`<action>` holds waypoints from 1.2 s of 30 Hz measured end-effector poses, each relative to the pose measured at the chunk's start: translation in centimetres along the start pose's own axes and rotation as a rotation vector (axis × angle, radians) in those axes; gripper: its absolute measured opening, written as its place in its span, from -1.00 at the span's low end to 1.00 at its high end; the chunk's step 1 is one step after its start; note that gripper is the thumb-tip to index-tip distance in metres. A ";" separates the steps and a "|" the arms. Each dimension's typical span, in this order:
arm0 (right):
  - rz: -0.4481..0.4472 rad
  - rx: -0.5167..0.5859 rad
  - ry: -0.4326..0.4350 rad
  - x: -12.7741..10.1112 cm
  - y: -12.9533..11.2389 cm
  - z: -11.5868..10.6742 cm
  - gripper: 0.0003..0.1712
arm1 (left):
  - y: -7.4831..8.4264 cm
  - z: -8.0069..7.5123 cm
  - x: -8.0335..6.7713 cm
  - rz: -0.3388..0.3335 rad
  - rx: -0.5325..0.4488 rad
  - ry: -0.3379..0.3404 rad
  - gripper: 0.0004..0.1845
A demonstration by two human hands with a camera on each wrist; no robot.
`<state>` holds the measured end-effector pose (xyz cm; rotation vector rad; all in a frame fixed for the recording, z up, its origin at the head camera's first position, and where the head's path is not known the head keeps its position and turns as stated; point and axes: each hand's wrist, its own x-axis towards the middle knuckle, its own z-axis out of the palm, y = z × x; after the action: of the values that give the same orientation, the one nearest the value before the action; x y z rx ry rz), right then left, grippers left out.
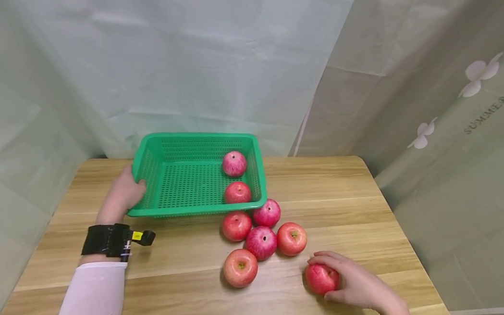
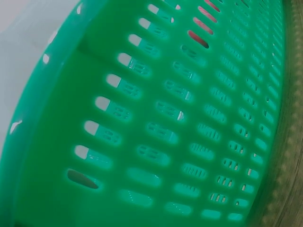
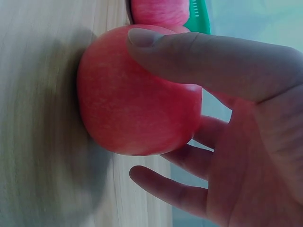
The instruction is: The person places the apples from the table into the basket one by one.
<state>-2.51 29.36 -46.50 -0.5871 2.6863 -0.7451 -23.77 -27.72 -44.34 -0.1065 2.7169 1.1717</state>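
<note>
A green plastic basket (image 1: 199, 209) stands at the back of the table, and two red apples lie in its right end, one (image 1: 234, 164) behind the other (image 1: 237, 192). My left hand (image 1: 126, 190) grips the basket's left rim, with the thumb over the inner side. In the left wrist view the slotted basket wall (image 2: 118, 156) fills most of the picture, and the hand itself is out of sight. At the front right, my right hand (image 1: 354, 279) holds an apple (image 3: 137, 94) between thumb and fingers, low over the wooden table.
Several more apples sit in a loose group in front of the basket, among them a yellowish-red one (image 1: 240, 268) nearest the front and another (image 1: 292, 239) at the right. Pale curtains (image 1: 212, 73) hang behind the wooden table (image 1: 177, 287) and along its sides.
</note>
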 end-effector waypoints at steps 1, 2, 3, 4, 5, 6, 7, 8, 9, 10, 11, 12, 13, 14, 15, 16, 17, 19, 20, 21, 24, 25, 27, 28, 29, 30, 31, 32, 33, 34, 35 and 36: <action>0.000 -0.001 0.001 0.0 0.0 0.0 -0.11 | 0.1 0.0 0.0 -0.001 -0.004 -0.002 -0.29; 0.002 0.000 0.001 0.0 0.0 0.0 -0.10 | 0.1 0.0 0.0 -0.002 -0.006 -0.003 -0.29; 0.004 0.002 0.001 0.0 0.0 0.1 -0.10 | 0.1 0.0 -0.1 -0.003 -0.008 -0.004 -0.29; 0.006 0.005 0.001 0.0 0.0 0.1 -0.10 | 0.1 0.0 -0.1 -0.002 -0.005 -0.004 -0.30; 0.006 0.009 0.000 0.0 0.0 0.1 -0.09 | 0.1 0.0 -0.1 0.000 -0.002 -0.004 -0.30; 0.008 0.014 -0.002 0.0 0.0 0.1 -0.09 | 0.1 -0.1 -0.1 0.001 -0.003 -0.005 -0.29; 0.007 0.021 -0.003 0.0 0.0 0.2 -0.08 | 0.1 -0.1 -0.1 0.000 -0.003 -0.006 -0.29; 0.005 0.025 -0.004 0.0 0.0 0.2 -0.08 | 0.1 -0.1 0.0 0.001 0.001 -0.006 -0.29; 0.003 0.029 -0.004 0.0 0.0 0.2 -0.07 | 0.1 0.0 0.0 0.001 0.003 -0.006 -0.29; 0.002 0.033 -0.006 0.0 0.0 0.3 -0.07 | 0.1 0.0 0.0 0.002 0.006 -0.005 -0.29; 0.001 0.036 -0.007 0.0 0.0 0.3 -0.06 | 0.1 0.0 0.0 0.002 0.005 -0.006 -0.29; 0.002 0.037 -0.008 0.0 0.0 0.3 -0.06 | 0.1 0.0 0.0 0.000 0.002 -0.008 -0.29; 0.003 0.038 -0.009 0.1 0.1 0.3 -0.06 | 0.1 0.0 0.0 -0.001 0.001 -0.007 -0.29; 0.004 0.037 -0.009 0.1 0.1 0.3 -0.06 | 0.1 0.0 0.0 -0.004 -0.002 -0.008 -0.29; 0.007 0.038 -0.010 0.1 0.1 0.3 -0.06 | 0.2 0.0 0.0 -0.004 0.000 -0.007 -0.29; 0.008 0.038 -0.010 0.1 0.1 0.3 -0.06 | 0.2 0.0 -0.1 -0.004 0.004 -0.006 -0.29; 0.008 0.036 -0.011 0.2 0.1 0.4 -0.07 | 0.2 0.0 -0.1 -0.003 0.010 -0.005 -0.29; 0.010 0.031 -0.011 0.2 0.1 0.4 -0.07 | 0.2 -0.1 -0.1 -0.003 0.022 -0.003 -0.29; 0.011 0.028 -0.012 0.3 0.1 0.5 -0.07 | 0.3 -0.1 -0.2 -0.002 0.026 -0.002 -0.29; 0.013 0.027 -0.014 0.3 0.2 0.5 -0.07 | 0.3 -0.1 -0.2 -0.001 0.030 -0.002 -0.29; 0.010 0.025 -0.018 0.4 0.2 0.7 -0.06 | 0.2 -0.1 -0.1 0.000 0.034 -0.003 -0.29; 0.010 0.027 -0.020 0.5 0.2 0.7 -0.06 | 0.2 -0.2 -0.1 0.001 0.034 -0.003 -0.29; 0.005 0.039 -0.022 0.6 0.2 0.8 -0.07 | 0.2 -0.1 -0.1 0.000 0.033 -0.003 -0.28; 0.001 0.044 -0.021 0.6 0.2 0.8 -0.07 | 0.2 -0.1 0.0 0.000 0.031 -0.002 -0.29; -0.002 0.048 -0.022 0.6 0.2 0.8 -0.07 | 0.1 -0.1 0.0 0.000 0.028 -0.002 -0.28; -0.005 0.050 -0.020 0.7 0.3 0.9 -0.08 | 0.1 -0.1 0.0 -0.001 0.025 -0.002 -0.28; -0.007 0.052 -0.020 0.7 0.3 0.9 -0.08 | 0.1 0.0 0.0 -0.002 0.023 -0.002 -0.28; -0.011 0.054 -0.019 0.7 0.3 0.9 -0.09 | 0.1 0.0 0.0 -0.002 0.020 -0.002 -0.28; -0.015 0.055 -0.017 0.7 0.3 0.9 -0.09 | 0.1 0.0 0.1 -0.002 0.019 -0.001 -0.28; -0.019 0.054 -0.014 0.7 0.3 0.8 -0.10 | 0.1 0.0 0.1 -0.002 0.018 0.000 -0.29; -0.023 0.053 -0.012 0.7 0.3 0.8 -0.11 | 0.1 0.0 0.0 -0.001 0.017 0.000 -0.29; -0.026 0.054 -0.009 0.7 0.3 0.8 -0.11 | 0.1 0.0 0.0 -0.002 0.015 0.000 -0.29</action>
<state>-2.87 28.95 -47.41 -0.6117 2.6468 -0.8170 -23.80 -27.66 -44.28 -0.1067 2.7240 1.1505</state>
